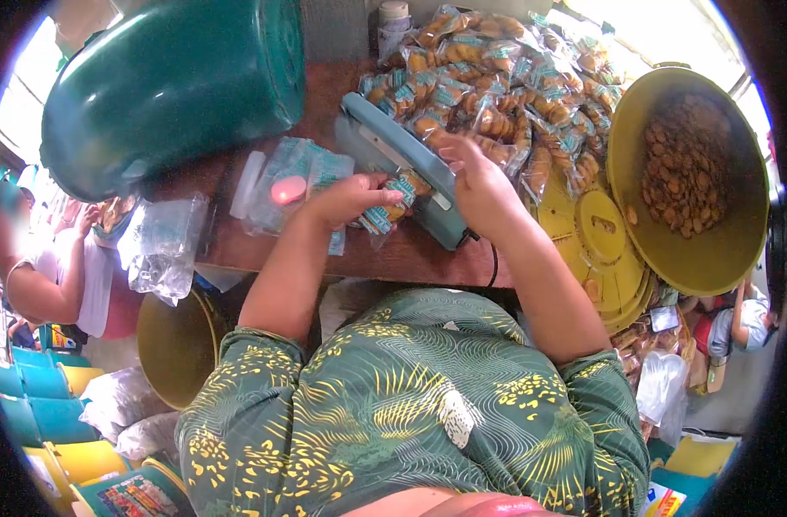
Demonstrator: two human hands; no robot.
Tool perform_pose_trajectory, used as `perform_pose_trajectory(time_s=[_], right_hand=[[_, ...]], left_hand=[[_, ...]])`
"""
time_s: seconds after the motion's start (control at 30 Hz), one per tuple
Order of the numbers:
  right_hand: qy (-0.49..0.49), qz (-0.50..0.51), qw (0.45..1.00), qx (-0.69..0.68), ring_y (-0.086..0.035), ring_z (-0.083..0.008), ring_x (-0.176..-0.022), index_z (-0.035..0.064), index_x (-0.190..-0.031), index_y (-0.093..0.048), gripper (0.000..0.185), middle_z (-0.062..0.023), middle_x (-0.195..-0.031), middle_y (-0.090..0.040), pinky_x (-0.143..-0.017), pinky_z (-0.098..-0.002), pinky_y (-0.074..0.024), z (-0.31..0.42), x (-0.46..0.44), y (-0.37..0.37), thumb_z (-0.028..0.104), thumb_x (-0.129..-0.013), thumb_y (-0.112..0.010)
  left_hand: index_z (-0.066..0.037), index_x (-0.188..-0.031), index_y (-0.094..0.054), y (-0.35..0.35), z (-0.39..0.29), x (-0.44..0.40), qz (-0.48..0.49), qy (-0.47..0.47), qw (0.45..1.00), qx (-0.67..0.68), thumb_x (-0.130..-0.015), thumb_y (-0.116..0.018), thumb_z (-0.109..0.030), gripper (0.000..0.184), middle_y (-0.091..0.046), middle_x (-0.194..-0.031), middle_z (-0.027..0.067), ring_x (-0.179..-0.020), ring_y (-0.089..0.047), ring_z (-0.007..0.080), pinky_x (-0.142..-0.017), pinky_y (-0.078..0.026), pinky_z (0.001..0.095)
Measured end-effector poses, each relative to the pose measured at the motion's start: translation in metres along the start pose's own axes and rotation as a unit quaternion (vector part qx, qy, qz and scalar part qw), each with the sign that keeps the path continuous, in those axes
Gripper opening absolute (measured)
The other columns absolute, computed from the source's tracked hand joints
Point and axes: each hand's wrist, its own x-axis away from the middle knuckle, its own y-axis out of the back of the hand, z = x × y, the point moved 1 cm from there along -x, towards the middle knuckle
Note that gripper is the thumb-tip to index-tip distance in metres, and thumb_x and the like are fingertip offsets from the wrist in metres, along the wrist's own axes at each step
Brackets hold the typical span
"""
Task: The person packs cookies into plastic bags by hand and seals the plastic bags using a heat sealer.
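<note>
Tabletop [323,96]: left hand [349,201] holds packet [400,190], biscuits [420,183] inside.

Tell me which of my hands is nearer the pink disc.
Left. Your left hand is just right of the pink disc, holding a biscuit packet; your right hand is farther right, at the blue heat sealer.

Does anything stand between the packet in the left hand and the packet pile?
Yes: the sealer lies between the packet in the left hand and the pile. The right hand is at the sealer's pile side.
</note>
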Motion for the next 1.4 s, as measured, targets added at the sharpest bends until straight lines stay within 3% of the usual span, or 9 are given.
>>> perform_pose_trajectory(time_s=[0.17, 0.57, 0.8, 0.9, 1.03, 1.13, 1.23, 1.27, 1.4], right_hand=[[0.008, -0.008, 0.999, -0.031, -0.063, -0.0416, -0.109, 0.0062, -0.127, -0.055, 0.038, -0.0231, -0.112, -0.067, -0.093, -0.0462, -0.0506, -0.009, 0.002, -0.006, 0.0, -0.091, -0.045], [0.013, -0.024, 0.998, -0.049, -0.064, -0.0423, -0.105, 0.0073, -0.117, -0.062, 0.033, -0.0245, -0.107, -0.067, -0.09, -0.0454, -0.05, -0.014, 0.004, -0.009, 0.002, -0.087, -0.049], [0.006, 0.022, 1.0, -0.01, -0.063, -0.0359, -0.109, 0.0016, -0.115, -0.061, 0.027, -0.0194, -0.113, -0.067, -0.097, -0.0414, -0.0482, 0.0, 0.005, 0.003, 0.0, -0.093, -0.045], [0.167, -0.118, 0.978, -0.035, -0.061, -0.0389, -0.11, 0.0043, -0.111, -0.064, 0.023, -0.0195, -0.114, -0.065, -0.094, -0.0433, -0.0496, 0.018, 0.022, 0.021, 0.005, -0.089, -0.057], [0.143, -0.169, 0.975, -0.016, -0.063, -0.036, -0.106, 0.0006, -0.101, -0.067, 0.018, -0.018, -0.114, -0.065, -0.091, -0.0427, -0.0508, 0.034, 0.064, 0.043, 0.014, -0.089, -0.067], [0.061, -0.043, 0.997, -0.001, -0.065, -0.0365, -0.088, 0.0025, -0.096, -0.067, 0.025, -0.019, -0.096, -0.066, -0.076, -0.0429, -0.0516, 0.032, 0.09, 0.041, 0.026, -0.089, -0.069], [0.028, 0.029, 0.999, 0.022, -0.065, -0.0375, -0.074, 0.003, -0.088, -0.066, 0.027, -0.0193, -0.077, -0.064, -0.065, -0.0436, -0.0507, 0.028, 0.098, 0.049, 0.029, -0.088, -0.07], [0.027, 0.042, 0.998, 0.04, -0.064, -0.0375, -0.072, 0.0029, -0.087, -0.065, 0.025, -0.0192, -0.076, -0.064, -0.064, -0.0438, -0.0509, 0.025, 0.097, 0.06, 0.028, -0.088, -0.07], [0.026, 0.066, 0.988, 0.134, -0.066, -0.0317, -0.07, 0.0025, -0.089, -0.066, 0.017, -0.0183, -0.078, -0.066, -0.065, -0.0414, -0.0523, -0.004, 0.078, 0.139, 0.019, -0.089, -0.068]], left_hand=[[0.003, -0.133, -0.053, 0.001, 0.002, 0.002, -0.002, -0.046, 0.998, -0.042, -0.093, -0.068, -0.031, 0.054, -0.068, -0.114, 0.0121, -0.1, -0.065, 0.0173, -0.086, -0.053, 0.0329], [0.002, -0.134, -0.052, -0.006, -0.002, 0.004, -0.013, -0.067, 0.997, -0.042, -0.093, -0.066, -0.03, 0.054, -0.068, -0.113, 0.0118, -0.097, -0.066, 0.0191, -0.081, -0.057, 0.0339], [0.001, -0.138, -0.049, -0.009, -0.009, 0.01, -0.023, 0.003, 0.997, -0.068, -0.092, -0.067, -0.031, 0.058, -0.067, -0.116, 0.0071, -0.106, -0.061, 0.0164, -0.094, -0.049, 0.0344], [0.002, -0.137, -0.048, -0.025, -0.018, 0.024, -0.06, -0.042, 0.983, -0.167, -0.093, -0.069, -0.025, 0.056, -0.066, -0.115, 0.0083, -0.104, -0.061, 0.0142, -0.09, -0.05, 0.0311], [-0.001, -0.14, -0.045, -0.064, -0.025, 0.055, 0.019, -0.093, 0.988, -0.121, -0.09, -0.074, -0.019, 0.061, -0.061, -0.12, 0.0039, -0.111, -0.056, 0.0129, -0.096, -0.046, 0.0305], [-0.001, -0.139, -0.045, -0.098, -0.026, 0.06, 0.114, -0.158, 0.971, -0.141, -0.09, -0.075, -0.02, 0.06, -0.06, -0.122, 0.0045, -0.114, -0.054, 0.0127, -0.099, -0.045, 0.031], [-0.001, -0.137, -0.046, -0.129, -0.038, 0.059, 0.128, -0.125, 0.965, -0.191, -0.091, -0.074, -0.022, 0.058, -0.06, -0.122, 0.0054, -0.112, -0.055, 0.0127, -0.097, -0.046, 0.0312], [-0.003, -0.136, -0.049, -0.124, -0.035, 0.056, 0.126, -0.022, 0.971, -0.2, -0.09, -0.074, -0.02, 0.056, -0.061, -0.127, 0.0092, -0.117, -0.057, 0.0188, -0.1, -0.045, 0.0363], [-0.006, -0.127, -0.059, -0.084, -0.034, 0.052, -0.142, -0.114, 0.899, -0.399, -0.089, -0.074, -0.025, 0.045, -0.068, -0.116, 0.0137, -0.109, -0.064, 0.0256, -0.093, -0.052, 0.0382]])
